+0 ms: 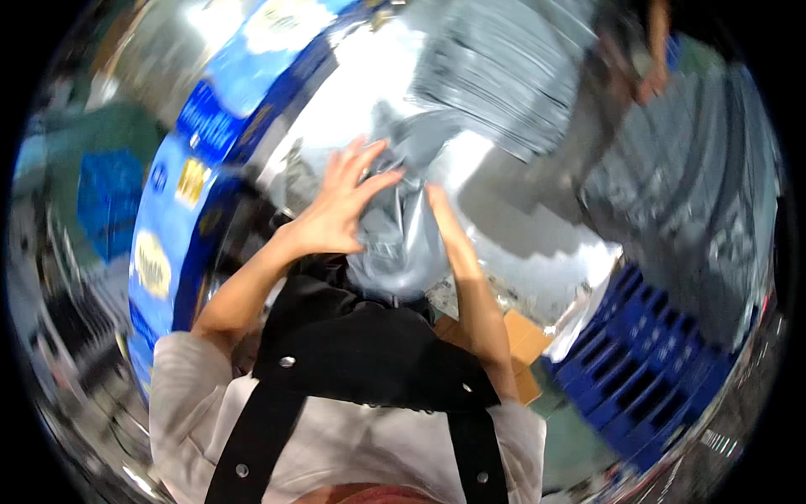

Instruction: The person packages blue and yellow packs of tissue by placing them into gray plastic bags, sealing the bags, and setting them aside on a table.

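Observation:
A shiny grey plastic bag (pixel 399 239) lies crumpled close to my body, at the near edge of a silvery metal table (pixel 529 210). My left hand (pixel 342 202) is at its left side with the fingers spread apart, and the palm edge meets the plastic. On the bag's right side is my right hand (pixel 436 200). Its fingers are mostly hidden by the bag, so their grip cannot be made out. More grey plastic (pixel 428 130) bunches up just beyond both hands, blurred.
A stack of flat grey bags (pixel 504 76) lies beyond my hands. Grey bags (pixel 684 176) drape at the right, above a dark blue slatted crate (pixel 646 361). Blue printed cartons (pixel 172 227) line the left. Another person's hand (pixel 653 82) shows at far right. A cardboard box (pixel 525 340) sits beside my right arm.

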`<state>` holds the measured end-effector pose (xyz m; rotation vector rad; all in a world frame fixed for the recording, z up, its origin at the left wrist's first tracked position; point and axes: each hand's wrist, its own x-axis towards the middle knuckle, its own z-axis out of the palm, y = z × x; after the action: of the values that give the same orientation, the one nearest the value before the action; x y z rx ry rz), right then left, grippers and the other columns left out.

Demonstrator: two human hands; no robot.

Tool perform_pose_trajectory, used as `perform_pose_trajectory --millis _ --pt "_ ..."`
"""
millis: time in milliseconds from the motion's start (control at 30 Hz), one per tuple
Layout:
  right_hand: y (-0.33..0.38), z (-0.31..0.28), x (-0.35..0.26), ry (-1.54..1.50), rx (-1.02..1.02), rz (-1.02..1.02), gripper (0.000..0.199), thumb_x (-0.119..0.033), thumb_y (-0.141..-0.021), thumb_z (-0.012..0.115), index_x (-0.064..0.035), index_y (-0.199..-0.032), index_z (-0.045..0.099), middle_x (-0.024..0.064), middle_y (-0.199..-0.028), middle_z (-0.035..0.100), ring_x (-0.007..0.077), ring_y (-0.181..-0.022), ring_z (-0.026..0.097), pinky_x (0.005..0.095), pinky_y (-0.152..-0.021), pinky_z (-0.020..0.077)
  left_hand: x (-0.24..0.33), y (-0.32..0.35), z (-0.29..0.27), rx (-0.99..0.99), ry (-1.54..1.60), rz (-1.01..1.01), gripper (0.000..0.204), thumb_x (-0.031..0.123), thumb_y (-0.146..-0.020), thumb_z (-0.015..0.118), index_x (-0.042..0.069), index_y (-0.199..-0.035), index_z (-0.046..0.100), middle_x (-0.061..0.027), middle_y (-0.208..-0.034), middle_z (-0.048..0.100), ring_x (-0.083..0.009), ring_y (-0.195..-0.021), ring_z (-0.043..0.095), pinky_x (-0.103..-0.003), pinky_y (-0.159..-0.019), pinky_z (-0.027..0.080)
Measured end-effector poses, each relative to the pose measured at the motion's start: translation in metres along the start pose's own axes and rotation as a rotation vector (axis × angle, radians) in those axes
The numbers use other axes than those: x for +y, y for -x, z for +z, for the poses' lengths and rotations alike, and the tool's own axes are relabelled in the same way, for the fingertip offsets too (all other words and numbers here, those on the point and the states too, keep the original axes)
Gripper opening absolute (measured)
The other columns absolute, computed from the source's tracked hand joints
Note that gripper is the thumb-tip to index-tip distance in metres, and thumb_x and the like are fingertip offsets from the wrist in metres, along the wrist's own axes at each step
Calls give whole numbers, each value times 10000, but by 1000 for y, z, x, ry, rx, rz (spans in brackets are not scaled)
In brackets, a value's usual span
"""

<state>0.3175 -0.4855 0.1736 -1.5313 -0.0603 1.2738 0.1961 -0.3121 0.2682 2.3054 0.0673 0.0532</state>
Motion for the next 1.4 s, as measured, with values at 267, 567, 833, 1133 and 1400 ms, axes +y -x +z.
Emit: perform_pose_trajectory --millis 267,567,833,1133,1400 --pt "117 -23 27 419 -394 -201 366 -124 -830 533 23 -1163 497 115 -1100 568 195 -1034 514 323 -918 378 17 157 99 -272 828 -673 757 150 -609 730 -28 -1233 341 -179 -1144 482 -263 -1058 476 -330 -920 352" --pt "81 3 41 561 -152 -321 279 -63 -819 552 6 -1089 540 104 -1016 592 174 -940 548 279 -844 408 -49 504 274 552 -221 -1429 759 222 -595 686 4 -1240 351 -228 -1092 511 -366 -1002 503 -397 -864 405" --pt "73 137 101 840 -509 -516 298 -83 -778 583 -6 -1065 550 116 -972 605 211 -897 570 308 -801 435 -76 415 171 -95 253 -1113 822 477 -661 652 11 -1273 362 -227 -1233 440 -337 -1123 452 -368 -939 366" --pt "47 188 69 977 -595 -549 271 -112 -766 594 -28 -1023 568 141 -958 592 279 -891 571 330 -781 442 -97 369 178 205 294 -1190 498 -10 -608 527 61 -1100 556 -144 -903 624 -288 -894 576 -375 -782 457" --pt "-12 184 40 1088 -499 -409 321 -114 -775 604 -18 -1077 554 122 -959 610 196 -823 590 306 -761 452 6 328 62 -561 -89 -1085 695 143 -646 593 46 -1287 343 -194 -1044 530 -329 -820 574 -408 -632 491"
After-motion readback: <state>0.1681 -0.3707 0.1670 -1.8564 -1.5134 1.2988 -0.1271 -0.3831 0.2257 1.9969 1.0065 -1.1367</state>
